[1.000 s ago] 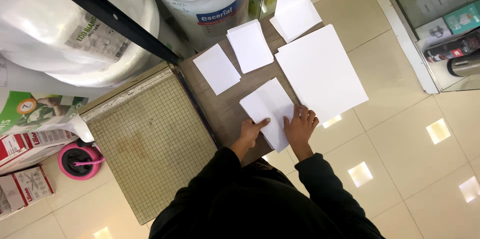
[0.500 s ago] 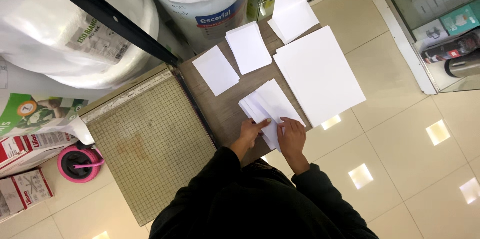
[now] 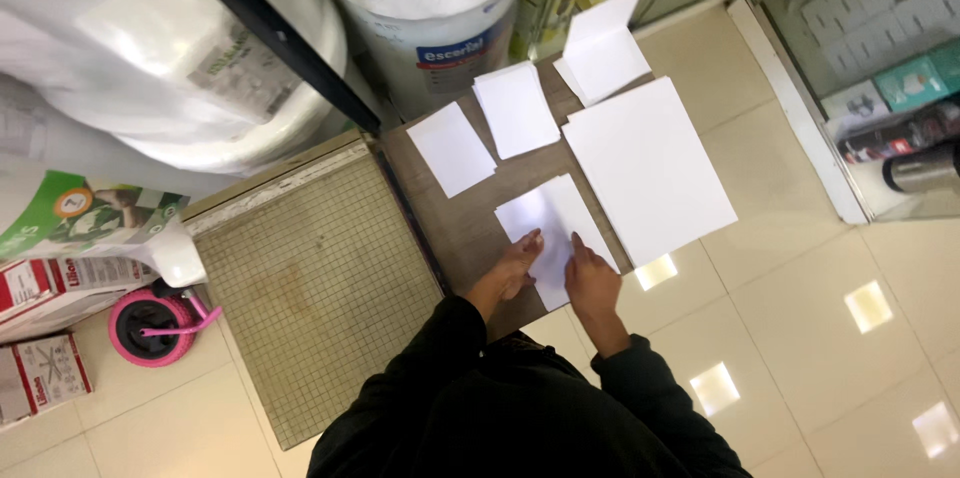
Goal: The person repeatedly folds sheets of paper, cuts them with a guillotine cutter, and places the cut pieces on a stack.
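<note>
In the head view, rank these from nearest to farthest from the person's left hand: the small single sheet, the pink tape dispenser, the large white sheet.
From the left hand:
1. Small single sheet, just beyond it on the board.
2. Large white sheet, past the right hand's side.
3. Pink tape dispenser, far off on the floor.

Red-and-white boxes (image 3: 40,333) lie far left under a green-and-white bag (image 3: 85,213); teal and white boxes (image 3: 885,33) fill the right-hand shelves.

A single camera, worn on the person's head, looked steeply down from above. It sat close over the dark sleeves, which filled the bottom edge of the frame. The left hand (image 3: 512,273) and right hand (image 3: 592,283) lay near the centre, on the brown tabletop (image 3: 455,223). Tiled floor (image 3: 800,338) showed well below on the right. No second view was given.
</note>
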